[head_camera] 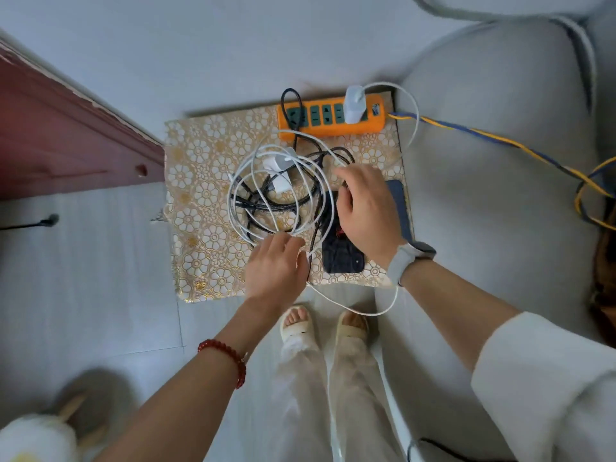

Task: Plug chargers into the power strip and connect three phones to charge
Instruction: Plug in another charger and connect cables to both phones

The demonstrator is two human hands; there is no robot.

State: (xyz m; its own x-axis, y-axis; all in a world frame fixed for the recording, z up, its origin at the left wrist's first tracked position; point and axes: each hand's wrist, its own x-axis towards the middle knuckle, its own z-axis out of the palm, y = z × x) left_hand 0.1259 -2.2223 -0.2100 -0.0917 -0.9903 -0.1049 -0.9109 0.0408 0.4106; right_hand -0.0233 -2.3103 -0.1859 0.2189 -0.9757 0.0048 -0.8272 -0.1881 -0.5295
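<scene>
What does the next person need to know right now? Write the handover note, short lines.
Left hand: fingers on the white cable at the tangle's near edge.
Right hand: fingers curled at a black cable, over the phones.
Power strip: at the far edge of the small table, one white charger plugged in.
Second white charger: loose inside the tangle.
Phones: a black one and a blue one show; a third is not visible.
Left: untangle, plug in remaining chargers, connect phones; none visibly connected.
</scene>
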